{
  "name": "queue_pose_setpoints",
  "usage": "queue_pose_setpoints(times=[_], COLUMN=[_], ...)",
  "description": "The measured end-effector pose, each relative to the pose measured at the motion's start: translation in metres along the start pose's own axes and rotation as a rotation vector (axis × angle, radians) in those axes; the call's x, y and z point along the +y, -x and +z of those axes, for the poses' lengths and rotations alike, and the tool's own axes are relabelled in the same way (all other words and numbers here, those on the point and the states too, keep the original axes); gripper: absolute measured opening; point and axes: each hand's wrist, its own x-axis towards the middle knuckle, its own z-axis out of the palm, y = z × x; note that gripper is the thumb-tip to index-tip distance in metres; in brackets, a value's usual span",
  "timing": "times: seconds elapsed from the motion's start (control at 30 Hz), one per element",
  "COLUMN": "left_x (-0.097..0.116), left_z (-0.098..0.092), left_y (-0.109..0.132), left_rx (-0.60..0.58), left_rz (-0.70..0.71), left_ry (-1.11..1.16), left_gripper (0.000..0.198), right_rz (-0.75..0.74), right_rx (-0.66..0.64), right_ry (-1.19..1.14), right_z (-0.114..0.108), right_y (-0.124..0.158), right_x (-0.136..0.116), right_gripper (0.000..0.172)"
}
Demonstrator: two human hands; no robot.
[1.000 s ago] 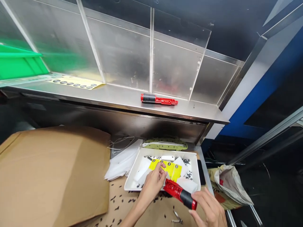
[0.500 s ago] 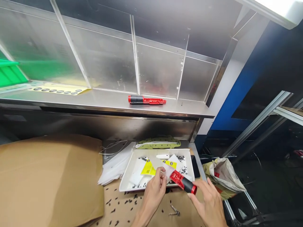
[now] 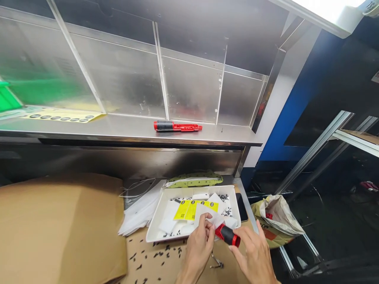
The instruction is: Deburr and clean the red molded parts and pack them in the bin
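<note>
Between thumb and fingers, my right hand [image 3: 253,250] grips the round end of a red and black plastic tool housing [image 3: 227,234]. My left hand [image 3: 199,245] is closed in a pinch at the housing's other end, on a white paper slip [image 3: 207,215] that covers part of the red section. Whether its fingertips also touch the housing is hard to see. Just beyond both hands is a white tray [image 3: 151,230] holding yellow printed labels [image 3: 186,210], white papers and small black bits.
A similar red and black housing [image 3: 177,126] lies on the metal shelf [image 3: 130,125]. Cardboard [image 3: 65,228] fills the left. Small metal pieces [image 3: 217,262] and scattered black bits lie in front of the tray. An open bag [image 3: 276,221] stands right, beside a phone [image 3: 242,207].
My left hand has moved up against the housing's red end, bringing the white slip over it. Less of the red section shows. The whole view has shifted slightly.
</note>
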Motion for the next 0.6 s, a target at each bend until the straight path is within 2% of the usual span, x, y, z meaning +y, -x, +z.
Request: queue_pose_setpoints(times=[0.07, 0.23, 0.3, 0.37, 0.43, 0.5, 0.57, 0.6], left_x=[0.008, 0.033, 0.037, 0.034, 0.024, 0.015, 0.013, 0.014], left_z=[0.002, 0.008, 0.007, 0.003, -0.003, -0.007, -0.006, -0.003], left_y=[0.003, 0.024, 0.037, 0.047, 0.050, 0.045, 0.038, 0.035], left_rx=[-0.001, 0.002, 0.070, 0.179, 0.266, 0.292, 0.220, 0.143], left_rz=[0.014, 0.073, 0.086, 0.025, -0.210, -0.556, -0.830, -0.898], left_ry=[0.039, 0.140, 0.257, 0.464, 0.814, 1.170, 1.370, 1.438], left_gripper=[0.025, 0.028, 0.033, 0.036, 0.032, 0.023, 0.018, 0.023], right_rz=[0.011, -0.100, -0.094, -0.021, 0.067, 0.093, 0.048, 0.016], right_rx=[0.035, 0.062, 0.093, 0.145, 0.180, 0.175, 0.151, 0.142], right_ry=[-0.004, 0.002, -0.007, -0.037, -0.078, -0.106, -0.115, -0.114], right_z=[0.003, 0.000, -0.003, -0.006, -0.009, -0.012, -0.013, -0.013], right_y=[-0.001, -0.007, -0.007, -0.005, -0.003, -0.001, -0.001, -0.002], right_x=[-0.004, 0.001, 0.005, 0.007, 0.008, 0.007, 0.006, 0.005], right_gripper=[0.025, 0.026, 0.030, 0.029, 0.026, 0.025, 0.026, 0.027])
